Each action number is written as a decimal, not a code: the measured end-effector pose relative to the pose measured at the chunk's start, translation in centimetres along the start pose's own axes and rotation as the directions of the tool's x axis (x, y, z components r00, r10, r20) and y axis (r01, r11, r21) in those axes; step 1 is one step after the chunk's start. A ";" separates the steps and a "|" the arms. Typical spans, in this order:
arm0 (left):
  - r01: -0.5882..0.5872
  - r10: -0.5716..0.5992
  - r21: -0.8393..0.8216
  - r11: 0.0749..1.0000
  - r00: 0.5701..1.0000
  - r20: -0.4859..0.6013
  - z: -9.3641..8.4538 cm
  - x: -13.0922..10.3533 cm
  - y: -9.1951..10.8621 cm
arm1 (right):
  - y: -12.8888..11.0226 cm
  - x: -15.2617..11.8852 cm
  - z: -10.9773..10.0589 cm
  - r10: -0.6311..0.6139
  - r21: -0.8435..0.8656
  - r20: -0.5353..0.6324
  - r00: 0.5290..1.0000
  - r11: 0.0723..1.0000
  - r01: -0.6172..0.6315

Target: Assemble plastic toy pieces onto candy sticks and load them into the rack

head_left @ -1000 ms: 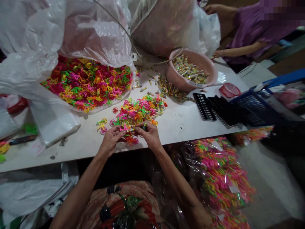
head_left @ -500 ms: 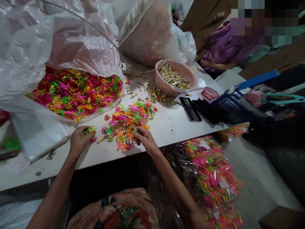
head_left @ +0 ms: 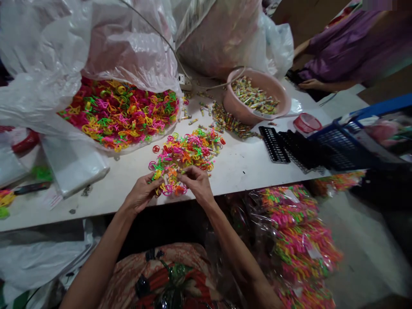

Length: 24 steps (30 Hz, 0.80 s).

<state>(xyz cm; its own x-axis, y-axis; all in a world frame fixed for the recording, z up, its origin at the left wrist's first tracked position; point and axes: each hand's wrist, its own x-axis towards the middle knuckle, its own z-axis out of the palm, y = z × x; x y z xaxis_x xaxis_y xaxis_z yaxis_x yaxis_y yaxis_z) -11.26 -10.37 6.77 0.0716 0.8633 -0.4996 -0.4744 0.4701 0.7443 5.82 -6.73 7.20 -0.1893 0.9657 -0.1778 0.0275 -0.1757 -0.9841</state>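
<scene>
At the near edge of the white table, my left hand [head_left: 143, 192] is closed around a small yellow and green plastic piece [head_left: 157, 174]. My right hand [head_left: 198, 183] faces it with thumb and fingers pinched together; whatever is between those fingertips is too small to make out. Just beyond both hands lies a loose pile of bright plastic pieces [head_left: 189, 148] in pink, orange, green, yellow and red, some with round rings. A large clear bag [head_left: 125, 64] lies open behind the pile, with many similar pieces [head_left: 128, 113] spilling toward its mouth.
A pink basin [head_left: 236, 105] holds small patterned tubes, with more tubes [head_left: 225, 120] scattered beside it. Black racks [head_left: 274, 145], a red basket [head_left: 307, 123] and a blue crate [head_left: 341, 141] stand to the right. Packed bags [head_left: 305, 240] lie below the edge. Another person [head_left: 341, 47] is across.
My left hand has moved right with the plastic piece, from the pile's left side to close beside my right hand. The right hand stays pinched near the pile. The view has shifted.
</scene>
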 end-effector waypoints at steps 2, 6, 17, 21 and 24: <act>0.005 -0.006 0.022 1.000 0.999 0.053 -0.1 0.1 0.0 | 0.0 0.0 0.0 0.091 0.120 0.048 0.995 0.988 -0.096; -0.024 0.014 0.095 0.995 0.994 0.106 -0.4 0.1 0.0 | 0.2 0.4 -0.1 0.117 0.173 0.147 0.982 0.975 -0.142; -0.079 0.042 0.215 0.973 0.985 0.170 -0.7 0.1 0.2 | 0.4 0.5 -0.9 0.104 0.113 0.342 0.934 0.982 -0.151; -0.067 0.028 0.196 0.978 0.980 0.196 -0.8 0.1 0.2 | 0.6 0.4 -1.1 0.092 0.130 0.378 0.921 0.980 -0.151; -0.018 -0.016 0.177 0.984 0.982 0.187 -1.0 0.1 0.0 | 0.8 0.4 -1.2 0.116 0.160 0.362 0.925 0.970 -0.185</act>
<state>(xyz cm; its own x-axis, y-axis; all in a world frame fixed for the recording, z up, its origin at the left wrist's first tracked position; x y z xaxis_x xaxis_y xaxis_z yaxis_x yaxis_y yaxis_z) -12.09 -10.43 6.30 0.2422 0.8750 -0.4192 -0.3132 0.4795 0.8197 6.96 -6.25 6.29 -0.5267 0.8038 -0.2766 -0.0953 -0.3792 -0.9204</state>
